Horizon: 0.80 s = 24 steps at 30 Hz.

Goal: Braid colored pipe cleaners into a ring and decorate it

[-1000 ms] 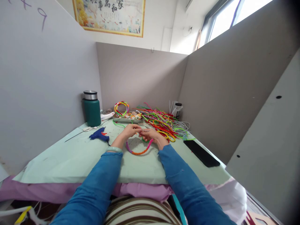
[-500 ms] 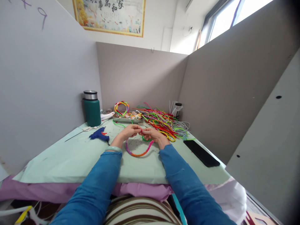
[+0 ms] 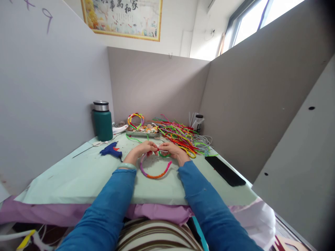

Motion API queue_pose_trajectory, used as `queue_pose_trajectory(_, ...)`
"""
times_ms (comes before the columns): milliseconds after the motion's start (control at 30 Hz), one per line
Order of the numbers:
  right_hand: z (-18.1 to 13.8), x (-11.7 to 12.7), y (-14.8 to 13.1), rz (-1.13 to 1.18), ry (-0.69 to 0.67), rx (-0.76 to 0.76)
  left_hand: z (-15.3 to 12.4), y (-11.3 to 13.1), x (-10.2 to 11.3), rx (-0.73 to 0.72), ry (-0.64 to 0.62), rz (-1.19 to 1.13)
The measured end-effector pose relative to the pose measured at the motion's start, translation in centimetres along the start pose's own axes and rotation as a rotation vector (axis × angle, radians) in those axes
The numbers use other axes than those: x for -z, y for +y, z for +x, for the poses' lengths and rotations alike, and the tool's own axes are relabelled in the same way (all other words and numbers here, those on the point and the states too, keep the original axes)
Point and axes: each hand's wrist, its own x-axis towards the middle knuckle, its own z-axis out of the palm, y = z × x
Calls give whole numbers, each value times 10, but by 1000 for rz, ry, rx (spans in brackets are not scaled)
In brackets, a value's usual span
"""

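Note:
My left hand (image 3: 146,149) is closed around the upper end of a curved headband (image 3: 156,176), wrapped in purple, orange and pink fuzzy pipe cleaner. The band's pink free end hangs open to the lower right, over the table. Between the two sets of fingertips shows a small red piece of pipe cleaner (image 3: 158,150). My right hand (image 3: 172,150) pinches at that red piece, a few fingers curled under. Some green pipe cleaner (image 3: 164,155) shows below the right fingers; whether they grip it is unclear.
A blue glue gun (image 3: 112,150) and a green bottle (image 3: 103,122) stand left. Behind are a metal tray (image 3: 142,134) of small pieces, finished headbands (image 3: 135,120) and a heap of pipe cleaners (image 3: 178,132). A black phone-like slab (image 3: 225,170) lies right. Grey partitions enclose the table.
Both hands have come slightly lower and the fingertips have parted a little, with the red piece between them. The headband's lower curve has dropped slightly towards me.

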Motion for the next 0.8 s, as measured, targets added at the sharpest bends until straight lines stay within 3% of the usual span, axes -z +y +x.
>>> queue_pose_trajectory(100,2,0,2,-55,-14,-1,2,-3,1,33,-8,13)
queue_pose_trajectory(367,7,-5,3,-301,112,129,2,-4,-1,89,10,87)
queue_pose_trajectory(800,8,-7,6,-289,155,149,3,-4,-2,124,84,125)
